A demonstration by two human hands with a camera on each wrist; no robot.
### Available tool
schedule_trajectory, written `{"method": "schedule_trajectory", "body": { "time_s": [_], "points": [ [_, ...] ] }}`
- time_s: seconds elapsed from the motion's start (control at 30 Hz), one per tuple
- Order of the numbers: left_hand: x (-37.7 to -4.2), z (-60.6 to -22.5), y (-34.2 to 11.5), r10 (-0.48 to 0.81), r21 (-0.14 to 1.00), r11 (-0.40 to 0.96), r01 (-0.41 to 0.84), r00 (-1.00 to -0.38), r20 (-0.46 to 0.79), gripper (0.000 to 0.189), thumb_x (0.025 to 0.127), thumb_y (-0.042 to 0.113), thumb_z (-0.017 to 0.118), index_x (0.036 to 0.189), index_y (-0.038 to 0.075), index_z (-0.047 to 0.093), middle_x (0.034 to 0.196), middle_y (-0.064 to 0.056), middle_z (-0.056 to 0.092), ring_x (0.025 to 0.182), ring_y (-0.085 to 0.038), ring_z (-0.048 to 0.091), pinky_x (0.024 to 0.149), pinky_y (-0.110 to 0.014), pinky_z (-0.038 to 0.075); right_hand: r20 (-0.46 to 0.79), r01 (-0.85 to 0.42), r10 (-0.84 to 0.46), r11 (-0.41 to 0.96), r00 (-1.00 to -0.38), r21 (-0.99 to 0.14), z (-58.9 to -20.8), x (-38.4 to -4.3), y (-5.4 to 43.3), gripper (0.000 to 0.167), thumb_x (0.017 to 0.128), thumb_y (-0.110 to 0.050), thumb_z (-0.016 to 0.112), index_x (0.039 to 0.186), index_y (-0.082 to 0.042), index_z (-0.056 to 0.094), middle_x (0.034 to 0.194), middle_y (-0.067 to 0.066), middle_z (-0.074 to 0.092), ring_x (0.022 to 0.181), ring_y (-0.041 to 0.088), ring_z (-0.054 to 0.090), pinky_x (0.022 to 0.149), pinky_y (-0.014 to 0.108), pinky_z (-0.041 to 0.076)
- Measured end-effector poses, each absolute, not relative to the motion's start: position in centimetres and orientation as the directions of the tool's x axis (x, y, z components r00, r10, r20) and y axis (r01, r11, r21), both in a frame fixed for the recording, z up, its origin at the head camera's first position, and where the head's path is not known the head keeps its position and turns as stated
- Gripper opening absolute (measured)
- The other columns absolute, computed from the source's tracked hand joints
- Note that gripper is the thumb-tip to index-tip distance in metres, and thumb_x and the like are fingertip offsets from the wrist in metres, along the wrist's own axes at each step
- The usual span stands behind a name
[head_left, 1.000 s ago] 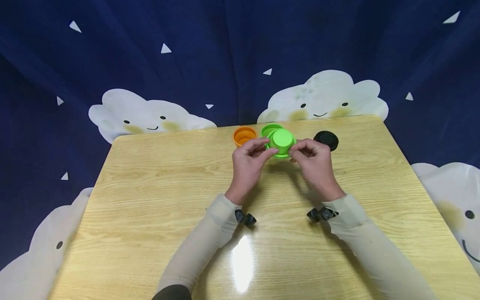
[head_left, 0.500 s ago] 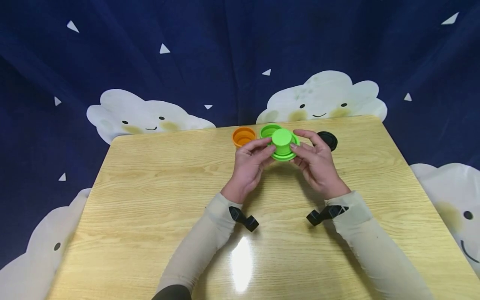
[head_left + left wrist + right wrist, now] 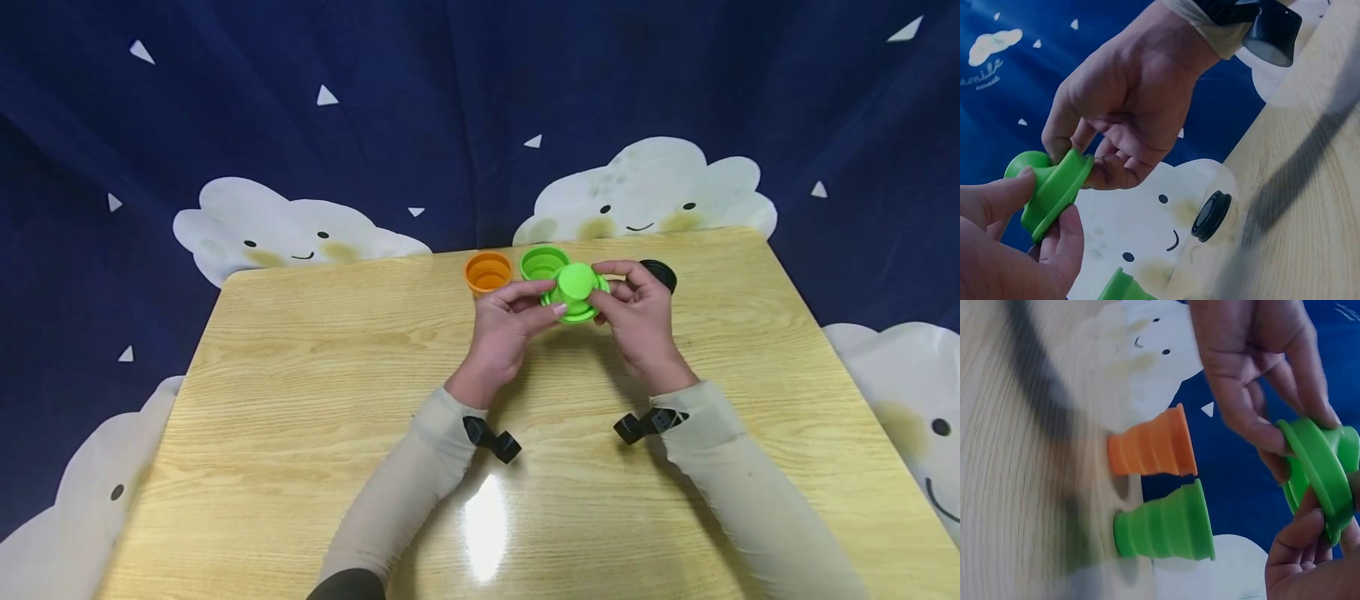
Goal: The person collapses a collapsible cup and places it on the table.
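Above the table, a green collapsible cup (image 3: 576, 285) is held base up by both hands, its narrow base section sticking out of a wider folded rim. My left hand (image 3: 501, 329) pinches its left side, thumb on the near side. On the opposite side my right hand (image 3: 643, 321) grips the rim between thumb and fingers. In the right wrist view the held cup (image 3: 1325, 478) shows its hollow side, with fingertips (image 3: 1272, 440) right at the rim. Behind it, a second green cup (image 3: 1166, 522) stands extended, mouth up, beside an orange cup (image 3: 1154, 444) of the same ribbed kind.
A low, round black piece (image 3: 1212, 216) with a raised rim lies at the back right, partly behind my right hand in the head view. The wooden table (image 3: 315, 400) ends just behind the cups, against a dark blue curtain (image 3: 375, 108) printed with clouds.
Both hands have shifted slightly right with the held green cup. My right fingers have changed their hold around its rim. The standing cups have stayed put.
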State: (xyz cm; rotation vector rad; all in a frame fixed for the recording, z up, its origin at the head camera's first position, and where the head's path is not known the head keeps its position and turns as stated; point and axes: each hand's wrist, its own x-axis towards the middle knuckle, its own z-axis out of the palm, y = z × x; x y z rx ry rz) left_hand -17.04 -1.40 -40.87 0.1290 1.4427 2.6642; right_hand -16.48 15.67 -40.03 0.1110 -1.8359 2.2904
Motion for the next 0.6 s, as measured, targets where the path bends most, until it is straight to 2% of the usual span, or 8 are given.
{"method": "schedule_trajectory", "body": {
  "time_s": [0.13, 0.4, 0.6],
  "points": [
    [-16.8, -40.8, -1.1, 0.086, 0.867, -0.497, 0.044, -0.991, 0.1, 0.036, 0.076, -0.025, 0.073, 0.111, -0.018, 0.067, 0.094, -0.008, 0.072, 0.082, -0.019, 0.068, 0.071, -0.029, 0.06, 0.274, -0.282, 0.114, -0.06, -0.955, -0.958, -40.0, -16.5, 15.5, 0.03, 0.086, 0.019, 0.058, 0.111, 0.004, 0.062, 0.078, 0.006, 0.068, 0.058, 0.01, 0.06, 0.051, 0.022, 0.05],
    [-16.4, -40.7, -0.7, -0.019, 0.882, -0.437, 0.175, -0.982, 0.186, 0.033, 0.075, -0.023, 0.075, 0.106, -0.019, 0.067, 0.092, -0.005, 0.072, 0.081, -0.018, 0.067, 0.072, -0.025, 0.059, 0.412, -0.397, 0.041, 0.193, -0.91, -0.897, -37.7, -15.0, 14.6, 0.029, 0.088, 0.018, 0.053, 0.116, 0.013, 0.057, 0.087, 0.02, 0.063, 0.058, 0.01, 0.05, 0.052, 0.015, 0.044],
    [-16.4, -40.6, -0.2, -0.093, 0.874, -0.406, 0.267, -0.964, 0.251, 0.027, 0.076, -0.02, 0.076, 0.102, -0.018, 0.068, 0.09, -0.005, 0.071, 0.077, -0.014, 0.064, 0.068, -0.021, 0.055, 0.46, -0.415, 0.057, 0.345, -0.886, -0.842, -36.2, -13.8, 13.3, 0.03, 0.086, 0.02, 0.049, 0.113, 0.013, 0.059, 0.081, 0.019, 0.059, 0.059, 0.012, 0.041, 0.052, 0.014, 0.034]
  ]
}}
